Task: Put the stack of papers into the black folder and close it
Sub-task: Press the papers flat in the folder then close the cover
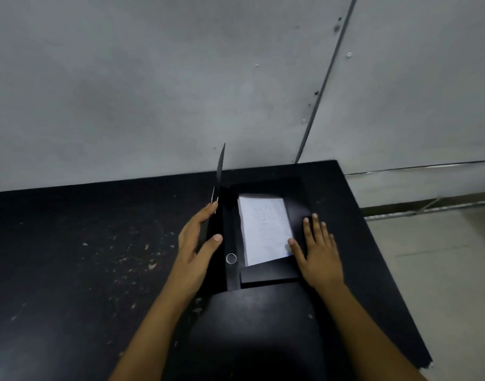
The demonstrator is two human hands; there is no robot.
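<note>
A black counter (71, 257) fills the lower view, its surface flecked with pale scuffs and crumbs on my left. Behind it rises a plain grey wall (153, 78) with a dark seam running diagonally at the right, and pale floor (442, 257) shows past the counter's right edge. Nothing lies between my hands and the work.

My left hand (197, 243) stands on edge, its fingers (208, 211) gripping the raised cover (220, 171) of the black folder (296, 188), with the thumb on the inner side. The cover stands nearly upright, seen edge-on. My right hand (318, 248) lies flat, palm down, fingers spread open and holding nothing, pressing on the folder's right side; its thumb touches the lower right corner of the stack of papers (264, 229).

The folder lies open on the counter. The white stack sits inside it, faint writing on the top sheet, its near edge tucked under a black flap (269, 272). A metal ring (231, 258) shows on the spine.
</note>
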